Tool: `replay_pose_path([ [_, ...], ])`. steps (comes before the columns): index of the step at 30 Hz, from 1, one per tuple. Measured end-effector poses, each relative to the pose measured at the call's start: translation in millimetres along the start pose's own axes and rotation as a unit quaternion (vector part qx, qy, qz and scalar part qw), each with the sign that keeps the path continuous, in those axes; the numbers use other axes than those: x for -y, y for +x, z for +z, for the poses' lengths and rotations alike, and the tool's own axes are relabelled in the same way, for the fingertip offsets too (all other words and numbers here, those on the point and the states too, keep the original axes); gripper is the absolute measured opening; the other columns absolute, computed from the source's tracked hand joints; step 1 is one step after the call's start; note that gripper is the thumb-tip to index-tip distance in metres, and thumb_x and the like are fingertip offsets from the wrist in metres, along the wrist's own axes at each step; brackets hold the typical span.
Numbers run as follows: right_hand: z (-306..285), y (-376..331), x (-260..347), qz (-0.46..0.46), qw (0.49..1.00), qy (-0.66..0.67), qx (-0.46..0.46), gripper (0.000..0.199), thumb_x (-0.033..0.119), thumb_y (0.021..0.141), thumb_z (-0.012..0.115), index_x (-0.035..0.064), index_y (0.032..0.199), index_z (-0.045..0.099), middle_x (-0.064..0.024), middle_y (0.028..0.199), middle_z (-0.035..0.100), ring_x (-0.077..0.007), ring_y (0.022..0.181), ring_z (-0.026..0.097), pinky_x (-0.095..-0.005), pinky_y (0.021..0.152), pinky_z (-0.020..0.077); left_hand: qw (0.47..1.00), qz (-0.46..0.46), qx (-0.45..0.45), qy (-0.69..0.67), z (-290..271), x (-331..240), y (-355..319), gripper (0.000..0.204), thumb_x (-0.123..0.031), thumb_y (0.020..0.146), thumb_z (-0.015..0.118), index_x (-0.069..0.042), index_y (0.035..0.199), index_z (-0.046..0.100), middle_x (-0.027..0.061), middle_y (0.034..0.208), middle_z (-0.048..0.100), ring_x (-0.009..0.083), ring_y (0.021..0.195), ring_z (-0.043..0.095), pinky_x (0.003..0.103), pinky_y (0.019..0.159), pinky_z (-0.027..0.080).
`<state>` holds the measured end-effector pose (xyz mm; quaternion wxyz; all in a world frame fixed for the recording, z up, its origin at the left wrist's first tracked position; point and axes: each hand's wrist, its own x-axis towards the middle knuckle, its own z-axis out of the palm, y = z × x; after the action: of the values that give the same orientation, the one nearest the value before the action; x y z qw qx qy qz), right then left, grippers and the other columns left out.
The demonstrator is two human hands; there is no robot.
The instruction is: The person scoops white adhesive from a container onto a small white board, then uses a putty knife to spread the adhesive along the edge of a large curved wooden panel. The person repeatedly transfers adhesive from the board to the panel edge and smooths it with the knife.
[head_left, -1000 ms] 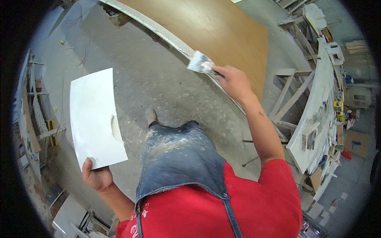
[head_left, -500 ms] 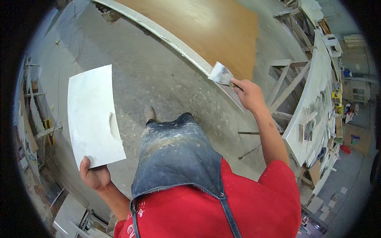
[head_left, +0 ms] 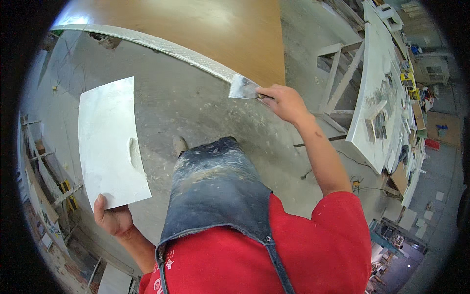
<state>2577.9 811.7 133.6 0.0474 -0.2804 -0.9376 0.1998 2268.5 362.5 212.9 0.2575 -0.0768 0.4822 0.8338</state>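
My left hand (head_left: 113, 218) grips the lower edge of a flat white sheet (head_left: 106, 132), thumb on top and fingers hidden beneath. Near the sheet's right edge lies a dab of white paste (head_left: 134, 158). In my right hand (head_left: 288, 102) is a putty knife (head_left: 243, 88), held by its handle. Its wide blade, smeared white, meets the near end of a long white textured edge strip (head_left: 183, 59). That strip runs along the side of a large brown panel (head_left: 230, 32).
On the right stands a long white-topped workbench (head_left: 360, 117) with wooden trestle legs (head_left: 345, 78), bearing tools and scraps. Grey floor (head_left: 215, 112) spreads between me and the panel. Wooden frames (head_left: 44, 171) stand at the left. A cable (head_left: 357, 161) lies near the bench.
The putty knife and my right hand have shifted left in view, the blade staying at the strip's near end. The panel and bench also sit further left. My left hand still holds the sheet.
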Motion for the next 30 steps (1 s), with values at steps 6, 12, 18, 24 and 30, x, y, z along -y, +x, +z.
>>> replay_pose_path([
  [6, -18.5, -75.0, -34.7, 0.042, 0.999, -0.012, -0.017, 0.034, 0.012, 0.088, 0.07, 0.0186, 0.121, 0.071, -0.0104, 0.094, 0.068, -0.032, 0.091, 0.065, -0.0426, 0.078, 0.052, 0.999, -0.021, 0.037, 0.017, -1.7, 4.4, 2.8, 0.06, -0.017, 0.092, 0.057, 0.005, 0.146, 0.042, 0.0199, 0.142, 0.054, 0.0348, 0.13, 0.055, 0.052, 0.11, 0.043],
  [12, -26.8, -125.1, -52.6, 0.07, 0.995, 0.008, -0.065, 0.036, 0.009, 0.086, 0.071, 0.0179, 0.121, 0.071, -0.0104, 0.09, 0.067, -0.032, 0.087, 0.064, -0.0426, 0.075, 0.0519, 0.998, -0.031, 0.061, 0.013, 5.5, 6.5, 4.0, 0.058, -0.015, 0.093, 0.055, 0.005, 0.147, 0.041, 0.0207, 0.144, 0.053, 0.0352, 0.132, 0.053, 0.052, 0.111, 0.042],
  [18, -27.2, -145.9, -59.9, 0.09, 0.992, -0.015, -0.088, 0.037, 0.009, 0.086, 0.072, 0.0174, 0.122, 0.071, -0.0106, 0.096, 0.07, -0.0316, 0.09, 0.066, -0.0393, 0.078, 0.0526, 0.995, -0.041, 0.089, 0.01, 12.0, 3.7, 10.3, 0.058, -0.013, 0.094, 0.054, 0.004, 0.147, 0.041, 0.0204, 0.145, 0.052, 0.0355, 0.134, 0.051, 0.053, 0.114, 0.039],
  [24, -33.8, -157.9, -54.6, 0.126, 0.982, -0.064, -0.128, 0.037, 0.01, 0.086, 0.07, 0.018, 0.123, 0.071, -0.0103, 0.099, 0.07, -0.0331, 0.092, 0.065, -0.0424, 0.081, 0.0517, 0.993, -0.056, 0.103, 0.011, 21.6, 2.6, 7.7, 0.058, -0.013, 0.094, 0.054, 0.004, 0.147, 0.041, 0.0206, 0.144, 0.052, 0.0355, 0.133, 0.052, 0.053, 0.114, 0.039],
  [30, -63.1, -126.8, 36.5, 0.108, 0.973, 0.095, -0.178, 0.04, 0.012, 0.087, 0.072, 0.0142, 0.126, 0.069, -0.0118, 0.109, 0.072, -0.0308, 0.098, 0.067, -0.0379, 0.087, 0.0519, 0.984, -0.082, 0.152, -0.038, 33.1, 13.3, 0.5, 0.058, -0.014, 0.092, 0.055, 0.005, 0.146, 0.042, 0.02, 0.143, 0.054, 0.0354, 0.131, 0.054, 0.053, 0.112, 0.041],
])
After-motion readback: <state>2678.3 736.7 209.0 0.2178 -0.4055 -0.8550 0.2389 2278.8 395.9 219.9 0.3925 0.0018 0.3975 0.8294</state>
